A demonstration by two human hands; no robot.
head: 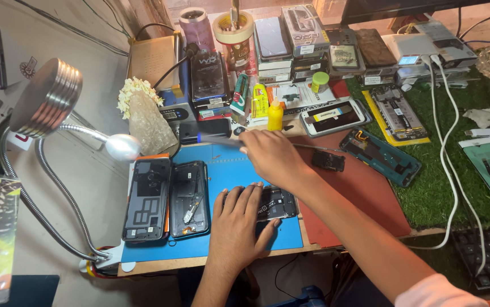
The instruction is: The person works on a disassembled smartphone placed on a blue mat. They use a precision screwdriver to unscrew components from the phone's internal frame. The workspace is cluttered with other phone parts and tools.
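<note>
We press left hand (239, 227) flat on opened phone (276, 203); right hand (272, 156) fingers pinch screwdriver (222, 140) at 12 o'clock; two back covers (165, 199) at 9 o'clock.

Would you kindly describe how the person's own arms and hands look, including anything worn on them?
Both hands are bare: no gloves, rings or watch show on the left hand or the right hand. The left forearm is uncovered to the frame's bottom edge. The right arm is uncovered up to a short pale pink sleeve at the lower right corner.
</note>
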